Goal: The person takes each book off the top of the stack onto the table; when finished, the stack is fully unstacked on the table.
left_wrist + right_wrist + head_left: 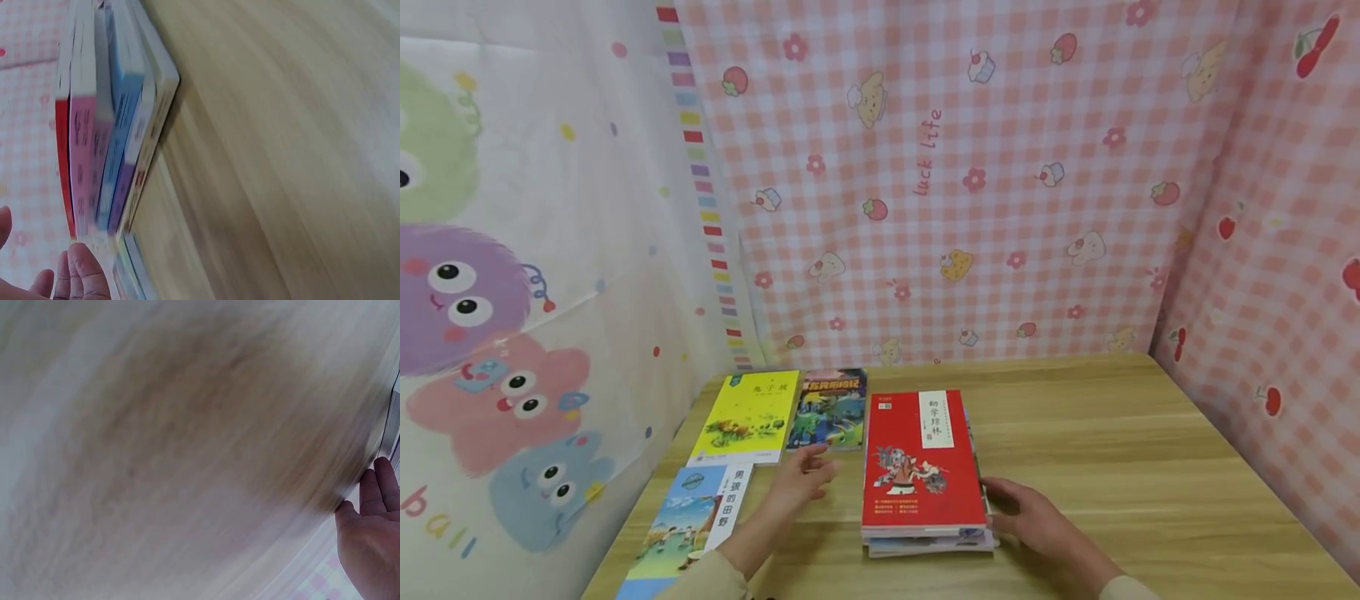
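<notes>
Resting on a wooden tabletop [1090,442], a red-topped book stack [923,479], right hand [1028,518] touching its right side, grip uncurled, left hand [801,482] hovering near its left side (grip relaxed, holding nothing), yellow book [748,417], dark book [835,410] and blue book [681,525] lying farther left.

So the pink checked curtain [1030,108] says "luck life" — running sideways up the fabric — and the white cloth [617,467] on the left has "ball" in colored letters. Book covers: the red book [898,442] looks like 幼学琼林, first character's kinda fuzzy tbh. Yellow book [737,412] reads 兔子坡, blue book [681,517] is 男孩的田野, and the dark book [835,412] ends in 历险记. Book spines [82,162] in the left wrist view have print too — way too blurry to read.
</notes>
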A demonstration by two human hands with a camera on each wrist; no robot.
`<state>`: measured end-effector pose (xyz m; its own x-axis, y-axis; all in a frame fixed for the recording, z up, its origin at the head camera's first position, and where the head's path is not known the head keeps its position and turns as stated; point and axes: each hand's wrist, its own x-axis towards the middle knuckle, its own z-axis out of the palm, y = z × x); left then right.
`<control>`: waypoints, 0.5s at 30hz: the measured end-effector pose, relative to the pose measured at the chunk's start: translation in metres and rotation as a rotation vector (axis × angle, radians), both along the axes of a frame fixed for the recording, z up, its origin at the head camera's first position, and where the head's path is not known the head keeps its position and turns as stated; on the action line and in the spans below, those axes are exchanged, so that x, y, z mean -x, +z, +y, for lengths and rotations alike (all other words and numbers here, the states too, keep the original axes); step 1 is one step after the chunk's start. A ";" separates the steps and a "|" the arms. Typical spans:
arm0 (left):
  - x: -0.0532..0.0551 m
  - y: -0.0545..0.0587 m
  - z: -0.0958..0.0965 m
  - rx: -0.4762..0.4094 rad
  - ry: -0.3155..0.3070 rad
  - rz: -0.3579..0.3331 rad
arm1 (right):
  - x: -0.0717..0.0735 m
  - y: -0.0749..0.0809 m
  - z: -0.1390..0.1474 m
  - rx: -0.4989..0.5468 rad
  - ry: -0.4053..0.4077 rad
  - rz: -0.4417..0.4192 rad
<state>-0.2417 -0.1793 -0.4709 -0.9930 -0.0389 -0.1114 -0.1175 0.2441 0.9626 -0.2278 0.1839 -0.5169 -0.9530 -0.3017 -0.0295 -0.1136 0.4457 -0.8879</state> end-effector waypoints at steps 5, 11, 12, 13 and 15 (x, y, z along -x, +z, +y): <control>0.000 -0.004 0.016 -0.013 -0.045 -0.015 | 0.001 0.000 -0.001 0.000 0.006 0.010; -0.001 -0.011 0.031 -0.019 -0.077 -0.007 | 0.002 0.002 -0.002 -0.022 -0.017 -0.001; -0.001 -0.012 0.033 -0.024 -0.079 -0.008 | 0.001 0.002 -0.002 -0.028 -0.023 -0.008; -0.002 -0.013 0.035 -0.030 -0.083 -0.012 | 0.001 0.002 -0.002 -0.034 -0.027 -0.012; -0.002 -0.015 0.040 -0.042 -0.087 -0.018 | 0.001 0.002 -0.002 -0.043 -0.036 -0.021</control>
